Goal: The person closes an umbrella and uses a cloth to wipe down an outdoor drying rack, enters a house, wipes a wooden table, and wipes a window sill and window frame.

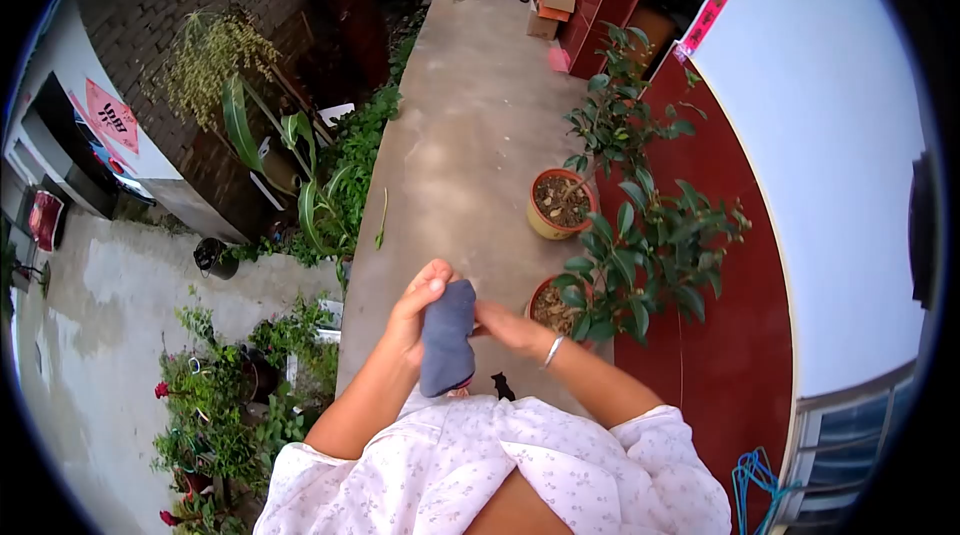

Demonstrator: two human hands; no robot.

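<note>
In front of my chest hangs a grey-blue sock [447,340], limp and upright, with a bit of pink at its lower edge. My left hand [418,303] is closed on its upper left side, thumb on top. From the other side my right hand [508,327] reaches the sock's right edge, its fingers bent and their tips partly hidden behind the fabric. A silver bracelet [553,350] circles my right wrist. Below the hands, a small black cat-shaped figure [503,387] shows just past my white flowered top [420,465].
A concrete walkway [450,135] runs ahead. Potted shrubs stand on the right, one in a round pot [560,205], beside a red-and-white wall [720,325]. Green plants [345,175] line the left edge. Cardboard boxes [550,5] are stacked far ahead. Blue rope [757,480] hangs lower right.
</note>
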